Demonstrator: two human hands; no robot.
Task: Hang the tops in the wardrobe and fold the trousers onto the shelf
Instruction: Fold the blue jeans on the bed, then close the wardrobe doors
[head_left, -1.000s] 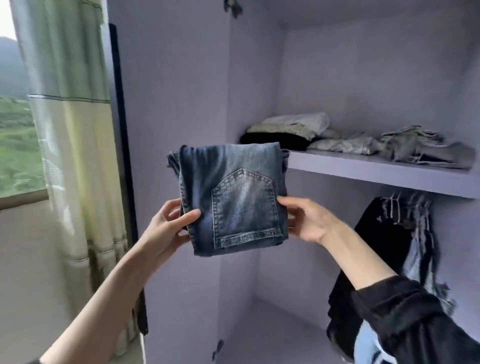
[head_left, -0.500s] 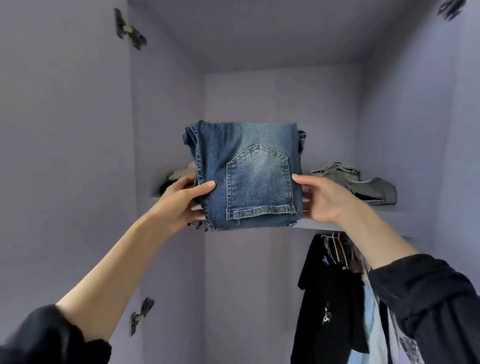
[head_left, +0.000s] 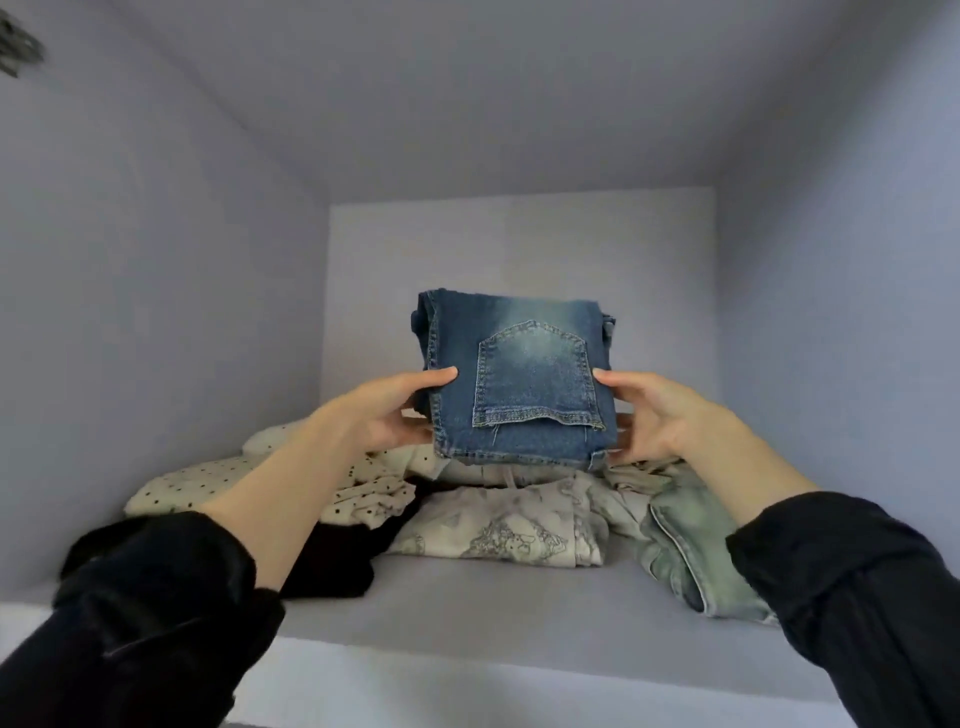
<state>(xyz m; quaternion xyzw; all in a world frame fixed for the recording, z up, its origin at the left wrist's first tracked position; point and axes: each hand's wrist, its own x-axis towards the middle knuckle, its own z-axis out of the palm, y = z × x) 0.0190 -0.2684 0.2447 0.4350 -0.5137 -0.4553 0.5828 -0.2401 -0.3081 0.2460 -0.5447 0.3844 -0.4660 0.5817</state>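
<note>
The folded blue jeans (head_left: 519, 374), back pocket facing me, are held up inside the shelf compartment of the lilac wardrobe. My left hand (head_left: 384, 410) grips their left edge, thumb on the front. My right hand (head_left: 649, 415) grips the right edge the same way. The jeans hover just over the folded clothes on the shelf (head_left: 498, 608), their lower edge close to or touching the pale printed garment (head_left: 504, 525) below.
On the shelf lie a cream dotted garment (head_left: 208, 486) over a black one (head_left: 332, 561) at left, and faded green-grey jeans (head_left: 691, 545) at right. The compartment's side walls, back wall and ceiling enclose the space. A bare strip of shelf runs along the front.
Both hands have carried the jeans up and forward into the shelf compartment, over the folded pile. My view has risen, so the hanging clothes below are out of sight.
</note>
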